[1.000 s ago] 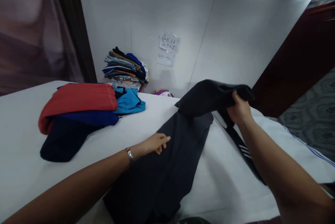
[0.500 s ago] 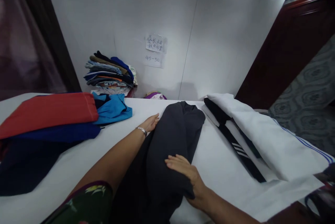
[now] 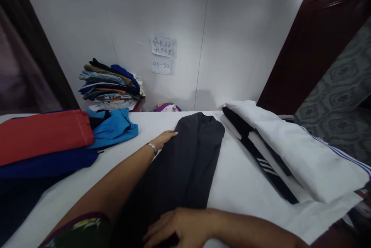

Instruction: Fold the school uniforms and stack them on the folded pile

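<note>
Your right hand (image 3: 185, 225) had moved nearer to you over the dark garment (image 3: 203, 155) on the table (image 3: 232, 186), fingers spread, gripping nothing; whether your left hand (image 3: 165, 138) pinched its left edge, one could not tell. You seemed to be smoothing; next called for a straight edge.

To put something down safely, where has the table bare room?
Bare tabletop shows between the dark garment and the white clothes, and between the turquoise cloth and left hand. Crowded: left side, around the red cloth.
</note>
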A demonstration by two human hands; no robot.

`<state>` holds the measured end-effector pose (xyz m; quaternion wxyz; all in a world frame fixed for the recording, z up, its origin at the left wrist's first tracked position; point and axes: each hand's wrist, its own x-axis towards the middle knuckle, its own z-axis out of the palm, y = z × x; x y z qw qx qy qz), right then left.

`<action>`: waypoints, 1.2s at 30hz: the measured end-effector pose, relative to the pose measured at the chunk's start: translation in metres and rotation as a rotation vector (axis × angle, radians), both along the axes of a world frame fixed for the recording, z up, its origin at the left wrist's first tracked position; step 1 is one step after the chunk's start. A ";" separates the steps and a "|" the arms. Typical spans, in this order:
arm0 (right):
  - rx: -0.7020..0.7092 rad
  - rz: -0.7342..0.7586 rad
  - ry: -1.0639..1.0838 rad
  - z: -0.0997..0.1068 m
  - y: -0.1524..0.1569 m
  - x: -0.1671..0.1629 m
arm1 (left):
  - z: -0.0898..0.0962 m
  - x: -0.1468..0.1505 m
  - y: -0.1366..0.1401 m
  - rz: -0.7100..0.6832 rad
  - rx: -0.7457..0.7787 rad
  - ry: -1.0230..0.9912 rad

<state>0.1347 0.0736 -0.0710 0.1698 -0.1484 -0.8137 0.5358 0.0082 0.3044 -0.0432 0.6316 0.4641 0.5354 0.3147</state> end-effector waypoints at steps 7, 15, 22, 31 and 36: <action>-0.039 -1.332 -0.003 0.061 0.175 0.077 | -0.009 0.002 0.000 0.081 0.149 0.013; -0.143 -1.533 -0.274 0.029 0.286 0.100 | -0.003 0.007 0.004 0.050 0.341 0.169; -0.016 -1.536 -0.600 -0.002 0.255 0.135 | -0.010 0.004 0.003 -0.049 0.379 0.581; 0.274 -1.358 -0.823 0.015 0.245 0.119 | -0.018 0.015 -0.076 -0.367 0.870 0.956; 0.673 -1.141 -0.734 0.041 0.264 0.089 | -0.047 0.017 -0.096 -0.522 0.861 1.040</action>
